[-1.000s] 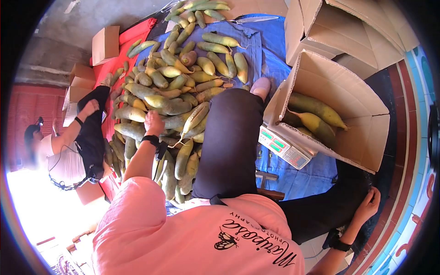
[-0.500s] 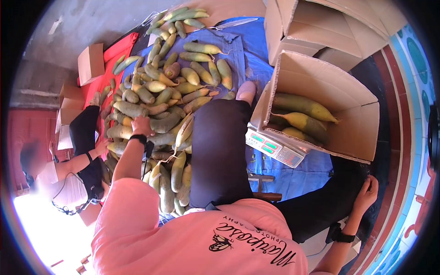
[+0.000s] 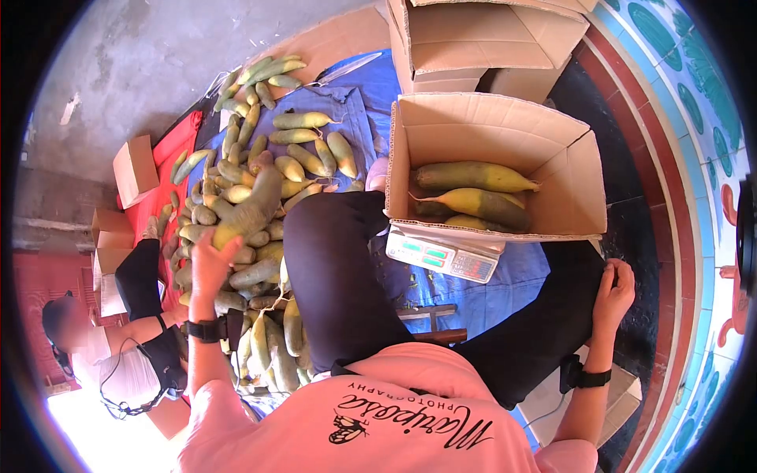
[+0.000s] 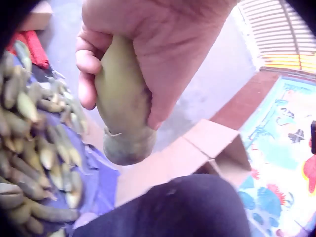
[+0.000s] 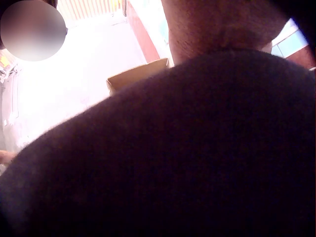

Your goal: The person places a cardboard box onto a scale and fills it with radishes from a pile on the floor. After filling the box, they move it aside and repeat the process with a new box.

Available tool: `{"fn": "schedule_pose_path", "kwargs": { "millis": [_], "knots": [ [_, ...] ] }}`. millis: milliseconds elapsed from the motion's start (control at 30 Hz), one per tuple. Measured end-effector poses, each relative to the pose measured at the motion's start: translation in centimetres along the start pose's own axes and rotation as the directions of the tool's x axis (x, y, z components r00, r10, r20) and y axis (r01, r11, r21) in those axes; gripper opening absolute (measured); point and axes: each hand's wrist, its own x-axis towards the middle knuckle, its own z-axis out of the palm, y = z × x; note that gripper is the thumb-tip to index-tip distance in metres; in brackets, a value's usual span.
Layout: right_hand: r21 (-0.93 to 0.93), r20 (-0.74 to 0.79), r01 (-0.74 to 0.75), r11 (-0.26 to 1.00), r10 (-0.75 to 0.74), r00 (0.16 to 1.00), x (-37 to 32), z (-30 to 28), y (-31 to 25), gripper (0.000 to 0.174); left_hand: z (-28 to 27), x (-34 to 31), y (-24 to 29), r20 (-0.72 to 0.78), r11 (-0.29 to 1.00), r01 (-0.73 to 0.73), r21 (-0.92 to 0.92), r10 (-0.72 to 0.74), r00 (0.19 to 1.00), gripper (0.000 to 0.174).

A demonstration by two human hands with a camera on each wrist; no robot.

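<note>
My left hand [image 3: 211,268] grips a large green radish [image 3: 256,206] by one end and holds it up over the pile of radishes [image 3: 229,299]. In the left wrist view the fingers and thumb wrap its narrow yellow-green end, while the darker blunt end points away. My right hand [image 3: 613,298] rests by my right knee, fingers loosely curled around nothing. Before me an uncovered cardboard box [image 3: 497,118] sits on a digital scale [image 3: 441,257] with lit green displays. Several radishes [image 3: 477,176] lie inside the box.
Blue sheeting [image 3: 512,276] and red cloth [image 3: 169,150] cover the floor. More cardboard boxes [image 3: 481,47] stand behind the scale. To the left another person [image 3: 118,359] sits by the pile. My bent legs [image 3: 335,276] flank the scale; a tiled wall [image 3: 694,158] runs along the right.
My left hand has lifted a radish up out of the pile. The head view has turned, so the box appears farther left. My right hand stays by the knee.
</note>
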Motion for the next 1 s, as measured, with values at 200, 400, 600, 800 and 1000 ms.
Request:
{"fn": "schedule_pose_path", "kwargs": {
  "millis": [200,400,600,800,1000],
  "knots": [
    [0.057,-0.013,-0.040,0.998,0.041,0.999,-0.3,-0.1,0.2,0.006,-1.6,1.0,15.3,0.106,0.899,-0.272,-0.344,0.326,0.940,0.050],
    [0.102,-0.047,-0.028,0.994,0.033,0.998,-0.7,-0.4,0.6,0.007,5.4,4.8,25.9,0.714,0.922,-0.135,-0.362,0.367,0.596,0.048],
    [0.137,-0.020,-0.086,0.987,0.089,0.996,-0.9,-0.7,0.9,0.008,15.7,5.4,30.7,0.759,0.920,-0.260,-0.293,0.389,0.522,0.046],
    [0.172,-0.014,-0.111,0.979,0.115,0.993,-1.1,-0.7,1.1,0.008,18.3,7.8,29.9,0.607,0.780,-0.610,-0.139,0.554,0.570,0.049],
    [0.169,-0.027,-0.103,0.980,0.109,0.994,-1.0,-0.5,1.2,0.008,9.3,7.6,26.0,0.404,0.691,-0.585,-0.425,0.723,0.560,0.030]
  ]
}}
